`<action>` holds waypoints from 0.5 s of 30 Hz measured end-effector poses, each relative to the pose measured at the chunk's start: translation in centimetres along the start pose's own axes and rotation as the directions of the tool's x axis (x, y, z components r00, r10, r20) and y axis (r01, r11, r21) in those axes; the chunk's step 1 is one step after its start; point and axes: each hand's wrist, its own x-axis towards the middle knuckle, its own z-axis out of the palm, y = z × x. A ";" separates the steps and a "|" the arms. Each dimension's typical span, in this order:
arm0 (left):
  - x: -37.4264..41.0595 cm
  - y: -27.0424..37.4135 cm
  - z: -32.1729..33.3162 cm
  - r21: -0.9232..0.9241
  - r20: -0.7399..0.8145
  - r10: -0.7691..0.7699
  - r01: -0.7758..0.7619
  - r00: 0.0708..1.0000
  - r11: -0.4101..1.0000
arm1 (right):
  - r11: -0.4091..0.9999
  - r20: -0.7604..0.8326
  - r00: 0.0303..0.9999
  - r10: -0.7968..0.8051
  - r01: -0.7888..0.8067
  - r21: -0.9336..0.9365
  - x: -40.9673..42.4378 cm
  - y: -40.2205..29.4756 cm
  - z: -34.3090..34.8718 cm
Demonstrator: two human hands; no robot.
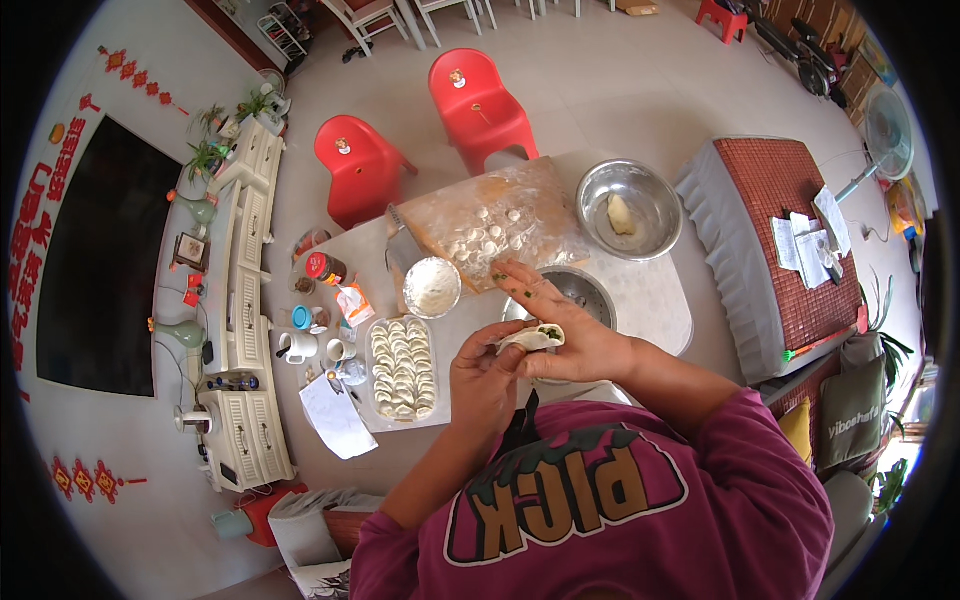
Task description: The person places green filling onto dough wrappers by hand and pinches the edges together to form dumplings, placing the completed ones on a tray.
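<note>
A partly folded dumpling (pixel 531 339) with green filling showing at one end is held between both hands over the table edge. My left hand (pixel 491 364) pinches its wrapper between thumb and fingers. My right hand (pixel 566 330) supports the filled end, fingers stretched out with green bits on them. Behind that hand a steel bowl (pixel 606 296) is partly hidden. Small dough pieces (pixel 489 247) lie on the floured wooden board (pixel 517 187). Left of my hands are a bowl of flour (pixel 432 288) and a tray of dumplings in rows (pixel 403 367).
A large steel bowl (pixel 628 210) holds a dough lump (pixel 620 215). Mugs (pixel 298 348), a red-lidded jar (pixel 326 268) and papers (pixel 336 416) stand or lie at the table's left. Red chairs (pixel 484 112) are beyond it; a tiled-top covered table (pixel 787 180) is at the right.
</note>
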 end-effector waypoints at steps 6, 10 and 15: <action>-0.1 -0.3 0.6 -0.048 0.009 0.035 -0.035 0.999 0.998 | 0.988 -0.036 0.999 -0.036 0.030 -0.151 -0.1 -0.8 -0.7; -0.2 -0.4 0.5 0.048 -0.024 0.051 -0.050 0.998 0.998 | 0.975 -0.033 0.999 -0.023 0.015 -0.220 -0.1 -1.9 -1.2; -0.3 -0.5 1.2 0.028 -0.090 0.044 -0.042 0.995 0.999 | 0.947 -0.020 1.000 0.017 -0.023 -0.319 -0.2 -2.5 -1.3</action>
